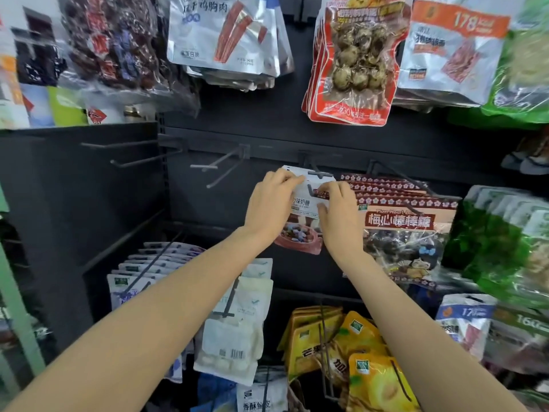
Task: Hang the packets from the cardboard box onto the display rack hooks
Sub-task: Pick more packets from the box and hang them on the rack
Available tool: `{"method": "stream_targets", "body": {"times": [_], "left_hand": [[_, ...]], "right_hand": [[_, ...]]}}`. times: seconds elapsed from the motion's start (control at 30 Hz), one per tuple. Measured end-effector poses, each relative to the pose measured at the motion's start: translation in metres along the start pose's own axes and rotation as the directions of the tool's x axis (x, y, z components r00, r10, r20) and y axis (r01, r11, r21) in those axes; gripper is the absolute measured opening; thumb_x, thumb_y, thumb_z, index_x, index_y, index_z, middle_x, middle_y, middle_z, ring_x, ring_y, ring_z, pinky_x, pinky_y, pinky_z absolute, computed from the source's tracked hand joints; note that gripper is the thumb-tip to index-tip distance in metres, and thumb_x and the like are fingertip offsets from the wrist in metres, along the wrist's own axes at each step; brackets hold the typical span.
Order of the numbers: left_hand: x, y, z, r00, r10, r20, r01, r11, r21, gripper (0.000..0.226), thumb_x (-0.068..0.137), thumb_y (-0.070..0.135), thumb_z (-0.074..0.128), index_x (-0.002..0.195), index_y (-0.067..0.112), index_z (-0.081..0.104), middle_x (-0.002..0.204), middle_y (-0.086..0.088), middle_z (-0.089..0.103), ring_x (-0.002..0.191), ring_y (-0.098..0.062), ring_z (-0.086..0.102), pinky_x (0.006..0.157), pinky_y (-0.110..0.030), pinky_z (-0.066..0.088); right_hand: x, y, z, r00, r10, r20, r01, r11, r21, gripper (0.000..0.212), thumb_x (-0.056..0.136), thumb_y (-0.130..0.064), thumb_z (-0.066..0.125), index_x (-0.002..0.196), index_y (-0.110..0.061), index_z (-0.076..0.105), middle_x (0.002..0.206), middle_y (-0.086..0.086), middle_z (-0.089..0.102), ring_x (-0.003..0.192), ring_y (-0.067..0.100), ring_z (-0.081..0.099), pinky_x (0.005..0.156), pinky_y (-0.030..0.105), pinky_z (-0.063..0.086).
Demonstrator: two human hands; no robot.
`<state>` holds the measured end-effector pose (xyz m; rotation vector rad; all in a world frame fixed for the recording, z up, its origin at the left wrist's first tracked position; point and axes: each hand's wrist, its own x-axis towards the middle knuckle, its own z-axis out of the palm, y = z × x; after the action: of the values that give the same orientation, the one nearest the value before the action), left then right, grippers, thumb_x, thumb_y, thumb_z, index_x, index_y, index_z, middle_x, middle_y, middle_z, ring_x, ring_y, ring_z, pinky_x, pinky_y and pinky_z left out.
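A white candy packet (303, 208) with a pink bowl picture hangs in front of the dark rack panel at mid-height. My left hand (271, 203) grips its upper left corner and my right hand (338, 212) pinches its upper right edge. The packet's top sits at the tip of a metal display hook (315, 173); whether the hook passes through its hole I cannot tell. The cardboard box is out of view.
Two bare hooks (221, 168) jut out left of the packet, and another (133, 160) further left. Plum lollipop packets (407, 224) hang close on the right. White packets (237, 322) and yellow packets (356, 352) hang below; egg packets (353, 60) hang above.
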<state>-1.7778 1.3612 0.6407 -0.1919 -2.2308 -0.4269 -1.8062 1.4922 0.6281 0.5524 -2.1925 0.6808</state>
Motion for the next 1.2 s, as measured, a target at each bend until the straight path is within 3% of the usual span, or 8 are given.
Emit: {"method": "stream_targets", "body": {"times": [0.1,0.27,0.43,0.57,0.67,0.87,1.07,1.2], "left_hand": [[0.006,-0.006,0.009,0.993,0.016,0.114,-0.036,0.983,0.178,0.056,0.089,0.004,0.055,0.141,0.016,0.040,0.146,-0.005,0.040,0.136,-0.023,0.034,0.113,-0.036,0.028],[0.007,-0.007,0.009,0.986,-0.010,0.165,-0.026,0.977,0.211,0.065,0.090,0.004,0.054,0.147,0.021,0.029,0.154,-0.003,0.026,0.143,-0.021,0.021,0.116,-0.036,0.021],[-0.010,-0.010,-0.011,0.997,-0.011,0.082,-0.005,0.982,0.188,0.057,0.088,0.003,0.054,0.141,0.017,0.039,0.147,-0.003,0.035,0.134,-0.020,0.034,0.104,-0.032,0.032],[-0.041,-0.027,-0.035,0.989,-0.074,0.125,0.041,0.968,0.247,0.041,0.092,0.010,0.048,0.132,0.017,0.049,0.137,-0.001,0.042,0.118,-0.021,0.044,0.089,-0.032,0.039],[-0.080,-0.055,-0.057,0.966,-0.202,0.161,0.138,0.930,0.339,0.029,0.092,0.015,0.047,0.120,0.016,0.055,0.123,-0.002,0.050,0.109,-0.023,0.050,0.079,-0.034,0.044],[-0.202,-0.132,-0.123,0.783,-0.585,0.211,0.464,0.776,0.427,0.024,0.092,0.019,0.049,0.113,0.014,0.058,0.113,-0.007,0.054,0.109,-0.027,0.050,0.082,-0.039,0.046],[-0.335,-0.198,-0.213,0.490,-0.866,0.105,0.771,0.486,0.412,0.022,0.089,0.016,0.052,0.109,0.012,0.063,0.115,-0.012,0.055,0.109,-0.032,0.052,0.088,-0.044,0.047],[-0.421,-0.235,-0.263,0.297,-0.952,0.077,0.813,0.295,0.502,0.033,0.086,0.022,0.047,0.113,0.007,0.060,0.118,-0.016,0.056,0.113,-0.037,0.052,0.089,-0.041,0.044]], "right_hand": [[0.002,0.005,0.009,0.999,-0.029,0.042,0.032,0.997,-0.073,0.041,0.084,0.000,0.063,0.122,-0.006,0.049,0.127,0.009,0.048,0.116,0.024,0.046,0.095,0.031,0.041],[-0.001,0.005,0.017,0.999,-0.037,0.000,0.036,0.982,-0.183,0.046,0.078,0.001,0.069,0.121,0.000,0.054,0.146,0.018,0.037,0.140,0.032,0.030,0.111,0.040,0.033],[-0.029,-0.016,0.015,0.995,-0.002,-0.105,-0.007,0.996,-0.085,0.031,0.078,-0.003,0.069,0.108,-0.005,0.059,0.113,0.015,0.054,0.106,0.030,0.051,0.086,0.036,0.046],[-0.046,-0.046,0.022,0.986,-0.051,0.156,0.033,0.993,0.114,0.019,0.091,-0.012,0.053,0.109,-0.009,0.058,0.109,0.007,0.055,0.098,0.020,0.051,0.074,0.024,0.039],[-0.058,-0.081,0.038,0.931,-0.132,0.340,0.036,0.961,0.274,0.017,0.092,-0.013,0.050,0.108,-0.013,0.058,0.103,0.005,0.058,0.090,0.018,0.054,0.073,0.029,0.044],[-0.122,-0.188,0.089,0.650,-0.367,0.666,0.019,0.883,0.469,0.023,0.092,-0.011,0.050,0.112,-0.013,0.061,0.098,0.010,0.066,0.088,0.025,0.060,0.076,0.038,0.049],[-0.211,-0.307,0.133,0.365,-0.544,0.755,-0.003,0.811,0.586,0.023,0.096,-0.014,0.049,0.115,-0.014,0.061,0.107,0.005,0.066,0.097,0.021,0.062,0.080,0.029,0.048],[-0.269,-0.379,0.158,0.211,-0.607,0.766,-0.032,0.779,0.626,0.023,0.097,-0.014,0.048,0.116,-0.013,0.061,0.106,0.004,0.065,0.089,0.021,0.063,0.077,0.032,0.049]]}}
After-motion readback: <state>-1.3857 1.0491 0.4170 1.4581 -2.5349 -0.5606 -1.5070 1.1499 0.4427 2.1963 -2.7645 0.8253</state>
